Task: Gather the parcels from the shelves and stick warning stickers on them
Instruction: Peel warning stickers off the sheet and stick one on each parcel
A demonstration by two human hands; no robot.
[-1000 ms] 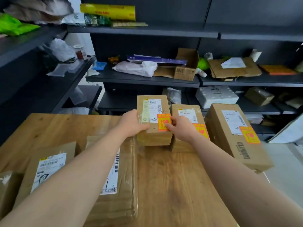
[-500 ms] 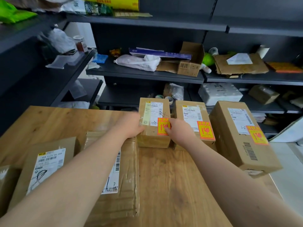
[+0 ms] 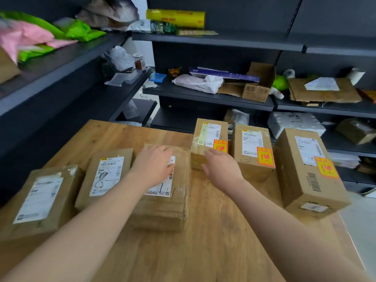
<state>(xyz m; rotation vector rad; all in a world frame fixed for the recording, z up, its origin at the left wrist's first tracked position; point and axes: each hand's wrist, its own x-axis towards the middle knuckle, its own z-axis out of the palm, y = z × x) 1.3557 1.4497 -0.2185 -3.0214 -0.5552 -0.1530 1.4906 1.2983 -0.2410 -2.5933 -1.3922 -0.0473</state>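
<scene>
On the near left of the wooden table (image 3: 213,251), three parcels with no warning sticker, side by side: a box (image 3: 38,198) at the far left, a second box (image 3: 105,176) next to it, then a taped parcel (image 3: 162,210) nearest the middle, long axis pointing away from the body. Flat on top of that taped parcel, the left hand (image 3: 154,165), fingers straight and relaxed, resting there and gripping nothing. Just to its right and slightly farther out, the right hand (image 3: 221,167), fingers spread apart and empty, close to the front of a small box (image 3: 198,139), contact impossible to tell. Probably next in line: the taped parcel, directly under the left hand and to the left of the right hand, within easy reach of both; no sticker visible in either hand. Farther back, the small box in a row with two more boxes (image 3: 250,169) to its right, an orange sticker (image 3: 265,156) on each. Beyond, dark shelves (image 3: 203,94) with loose packaging
</scene>
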